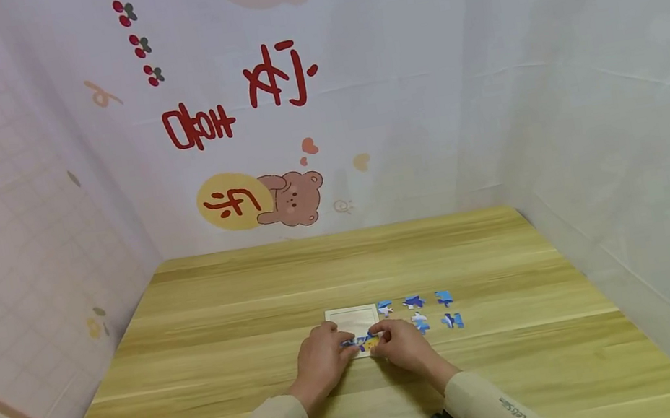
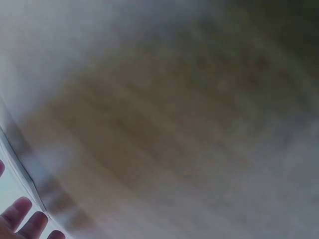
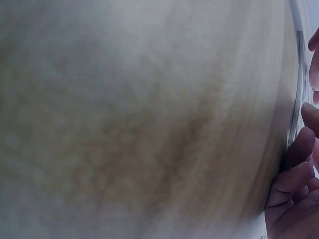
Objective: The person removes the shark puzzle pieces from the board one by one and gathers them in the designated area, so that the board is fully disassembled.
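A small jigsaw tray (image 1: pixel 349 309) with a pale rim lies on the wooden table, its upper part bare. Blue and yellow puzzle pieces (image 1: pixel 371 343) fill a strip along its near side. My left hand (image 1: pixel 321 357) rests at the tray's left edge, thumb and forefinger on either side of a blue piece; whether it grips that piece I cannot tell. At the right edge, my right hand (image 1: pixel 406 346) pinches a piece between thumb and forefinger, partly hidden by the fingers. Curled fingers (image 3: pixel 291 184) show in the right wrist view; fingertips (image 2: pixel 20 211) appear in the left.
Several loose blue-and-white puzzle pieces (image 1: pixel 414 302) lie in two rough rows right of the tray, one piece (image 1: pixel 385 308) close beside its rim. The wooden table (image 1: pixel 227 314) meets printed white cloth walls (image 1: pixel 405 154) at the back and sides.
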The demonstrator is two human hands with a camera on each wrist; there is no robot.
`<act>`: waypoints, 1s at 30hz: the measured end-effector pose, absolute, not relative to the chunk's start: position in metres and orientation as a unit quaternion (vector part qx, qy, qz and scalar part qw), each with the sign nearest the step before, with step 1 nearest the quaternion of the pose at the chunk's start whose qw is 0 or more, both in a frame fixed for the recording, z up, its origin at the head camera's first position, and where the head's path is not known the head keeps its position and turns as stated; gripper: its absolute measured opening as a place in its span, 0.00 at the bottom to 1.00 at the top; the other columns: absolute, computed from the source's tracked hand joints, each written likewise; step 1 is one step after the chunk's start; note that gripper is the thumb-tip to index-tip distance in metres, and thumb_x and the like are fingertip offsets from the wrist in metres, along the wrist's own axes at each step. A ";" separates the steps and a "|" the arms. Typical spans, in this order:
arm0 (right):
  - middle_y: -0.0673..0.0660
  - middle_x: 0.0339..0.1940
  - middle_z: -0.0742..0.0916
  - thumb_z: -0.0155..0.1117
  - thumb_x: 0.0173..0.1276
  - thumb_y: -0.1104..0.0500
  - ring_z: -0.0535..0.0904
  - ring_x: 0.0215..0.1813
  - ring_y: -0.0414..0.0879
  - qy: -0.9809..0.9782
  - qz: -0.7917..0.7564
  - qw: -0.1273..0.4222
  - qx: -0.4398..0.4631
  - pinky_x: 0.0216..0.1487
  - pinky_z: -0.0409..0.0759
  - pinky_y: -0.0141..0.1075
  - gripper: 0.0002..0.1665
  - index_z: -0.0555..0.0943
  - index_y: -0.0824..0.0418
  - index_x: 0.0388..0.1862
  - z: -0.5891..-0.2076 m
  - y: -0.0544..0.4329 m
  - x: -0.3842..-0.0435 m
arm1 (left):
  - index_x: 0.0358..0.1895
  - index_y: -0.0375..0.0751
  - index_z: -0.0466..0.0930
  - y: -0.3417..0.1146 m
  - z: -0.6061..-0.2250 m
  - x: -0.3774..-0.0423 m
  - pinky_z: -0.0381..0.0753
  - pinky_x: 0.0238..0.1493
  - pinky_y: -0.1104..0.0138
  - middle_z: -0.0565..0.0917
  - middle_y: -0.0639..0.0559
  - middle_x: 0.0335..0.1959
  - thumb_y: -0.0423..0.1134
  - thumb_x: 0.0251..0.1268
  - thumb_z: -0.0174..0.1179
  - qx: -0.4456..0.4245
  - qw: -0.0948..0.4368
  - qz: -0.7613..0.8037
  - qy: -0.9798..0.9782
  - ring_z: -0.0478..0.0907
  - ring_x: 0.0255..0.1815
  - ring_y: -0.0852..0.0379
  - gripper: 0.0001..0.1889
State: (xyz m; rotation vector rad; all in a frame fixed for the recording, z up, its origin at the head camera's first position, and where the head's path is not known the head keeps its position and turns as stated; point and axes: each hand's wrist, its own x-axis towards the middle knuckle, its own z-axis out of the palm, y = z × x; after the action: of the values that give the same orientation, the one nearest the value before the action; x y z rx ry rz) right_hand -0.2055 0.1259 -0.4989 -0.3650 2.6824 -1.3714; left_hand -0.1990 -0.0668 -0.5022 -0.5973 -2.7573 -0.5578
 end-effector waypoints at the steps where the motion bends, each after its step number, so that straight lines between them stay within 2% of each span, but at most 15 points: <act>1: 0.48 0.21 0.80 0.72 0.56 0.66 0.71 0.20 0.37 0.885 -0.446 0.050 -0.121 0.22 0.70 0.32 0.19 0.83 0.67 0.48 -0.499 0.125 -0.205 | 0.42 0.48 0.91 -0.067 -0.503 -0.199 0.79 0.35 0.52 0.83 0.43 0.45 0.46 0.58 0.71 -0.206 0.130 -0.191 -0.951 0.80 0.42 0.44 0.10; 9: 0.47 0.21 0.78 0.73 0.57 0.65 0.71 0.22 0.39 0.899 -0.419 0.052 -0.116 0.24 0.68 0.33 0.21 0.83 0.67 0.51 -0.498 0.122 -0.204 | 0.42 0.51 0.91 -0.070 -0.506 -0.199 0.79 0.36 0.52 0.82 0.43 0.46 0.47 0.61 0.69 -0.208 0.114 -0.173 -0.956 0.79 0.43 0.45 0.09; 16: 0.48 0.22 0.77 0.73 0.57 0.63 0.70 0.24 0.40 0.906 -0.403 0.067 -0.110 0.25 0.68 0.34 0.24 0.83 0.66 0.54 -0.499 0.123 -0.204 | 0.43 0.49 0.91 -0.070 -0.509 -0.197 0.78 0.36 0.53 0.82 0.43 0.46 0.46 0.62 0.68 -0.218 0.106 -0.175 -0.954 0.78 0.43 0.45 0.10; 30: 0.50 0.21 0.77 0.75 0.56 0.65 0.70 0.21 0.41 0.890 -0.441 0.075 -0.087 0.22 0.68 0.35 0.26 0.82 0.64 0.56 -0.501 0.124 -0.207 | 0.43 0.48 0.91 -0.070 -0.502 -0.200 0.77 0.34 0.55 0.81 0.45 0.45 0.45 0.62 0.68 -0.218 0.094 -0.174 -0.956 0.76 0.42 0.47 0.10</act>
State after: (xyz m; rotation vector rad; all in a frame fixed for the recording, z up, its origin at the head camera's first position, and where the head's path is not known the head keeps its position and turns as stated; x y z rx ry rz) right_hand -0.2074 0.1242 -0.5010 -0.2611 2.6714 -1.3228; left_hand -0.2002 -0.0696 -0.5018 -0.6467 -2.8352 -0.5164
